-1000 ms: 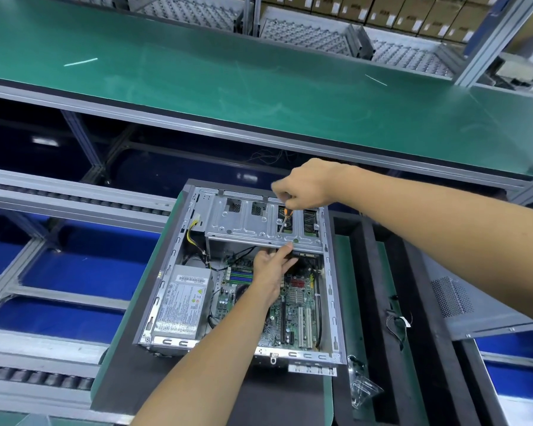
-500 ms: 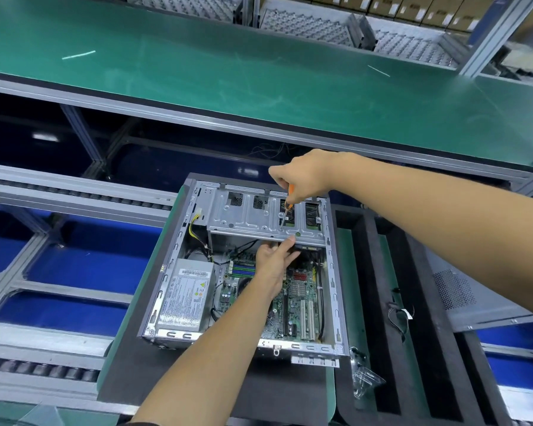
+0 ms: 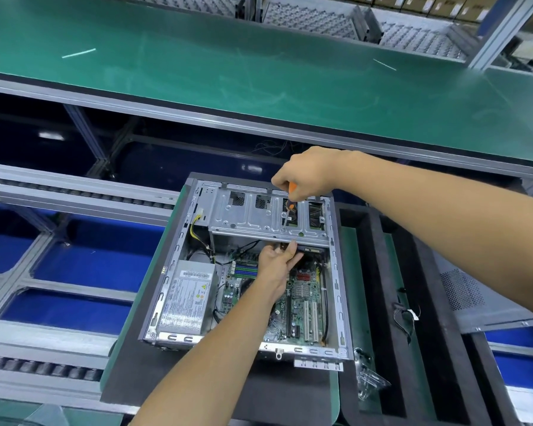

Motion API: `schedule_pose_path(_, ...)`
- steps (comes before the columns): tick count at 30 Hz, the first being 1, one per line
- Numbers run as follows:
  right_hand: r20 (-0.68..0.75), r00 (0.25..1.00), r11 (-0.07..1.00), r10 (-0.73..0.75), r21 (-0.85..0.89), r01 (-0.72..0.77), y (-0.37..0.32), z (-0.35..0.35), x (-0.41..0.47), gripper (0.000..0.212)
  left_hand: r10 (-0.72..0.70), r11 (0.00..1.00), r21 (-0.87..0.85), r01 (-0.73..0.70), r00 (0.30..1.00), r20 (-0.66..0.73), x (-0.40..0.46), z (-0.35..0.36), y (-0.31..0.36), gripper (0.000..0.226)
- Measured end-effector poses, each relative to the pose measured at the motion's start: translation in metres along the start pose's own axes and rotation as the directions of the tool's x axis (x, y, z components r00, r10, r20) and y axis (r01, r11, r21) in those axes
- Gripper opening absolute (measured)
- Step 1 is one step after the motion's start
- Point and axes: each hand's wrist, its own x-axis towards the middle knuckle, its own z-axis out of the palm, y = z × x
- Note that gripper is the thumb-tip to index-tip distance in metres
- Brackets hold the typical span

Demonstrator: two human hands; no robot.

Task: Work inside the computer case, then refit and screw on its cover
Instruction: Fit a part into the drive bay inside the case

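The open computer case [image 3: 170,272] lies on a dark mat, its motherboard [image 3: 305,305] and silver power supply [image 3: 186,298] exposed. A metal drive cage [image 3: 253,216] spans the far end. My right hand [image 3: 305,175] grips an orange-handled screwdriver [image 3: 288,207], tip down on the cage's front strip. My left hand [image 3: 279,262] reaches inside under the cage's front edge, its fingers curled around a dark part there that is mostly hidden. The grey side cover [image 3: 474,299] lies at the right, partly behind my right arm.
A black foam tray [image 3: 379,272] with loose cables [image 3: 405,318] sits right of the case. A clear plastic bag [image 3: 368,376] lies by the case's near right corner. A green bench top [image 3: 259,66] runs across behind; roller rails [image 3: 43,192] and blue bins lie to the left.
The view has shifted slightly. My right hand stays on the screwdriver at the cage. My left hand has stayed under the cage's edge, with fingers closing a little more on the hidden part.
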Motion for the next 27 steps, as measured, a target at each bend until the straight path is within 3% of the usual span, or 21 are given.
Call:
schedule_pose_path(13, -0.065, 0.997, 0.996, -0.035, -0.086, 0.030, 0.0011, 0.0016, 0.0032, 0.027, -0.041, 0.999, 0.021, 0.041, 0.999, 0.003, 0.0022, -0.0007, -0.0027, 0.038)
schedule_pose_path(18, -0.050, 0.995, 0.986, -0.085, -0.149, 0.076, -0.0011, 0.0058, 0.0021, 0.007, -0.055, 0.997, -0.051, 0.056, 0.998, 0.024, 0.0015, 0.0004, -0.0026, 0.031)
schedule_pose_path(22, -0.034, 0.993, 0.983, -0.113, -0.148, 0.107, 0.0012, 0.0055, 0.0020, 0.017, -0.060, 0.992, -0.106, 0.063, 0.998, 0.029, 0.0008, 0.0013, -0.0012, 0.030)
schedule_pose_path(27, -0.061, 0.992, 0.988, -0.114, -0.112, 0.106, 0.0032, 0.0093, 0.0039, 0.013, -0.099, 0.977, -0.185, 0.102, 0.995, 0.028, -0.0027, 0.0040, 0.0032, 0.033)
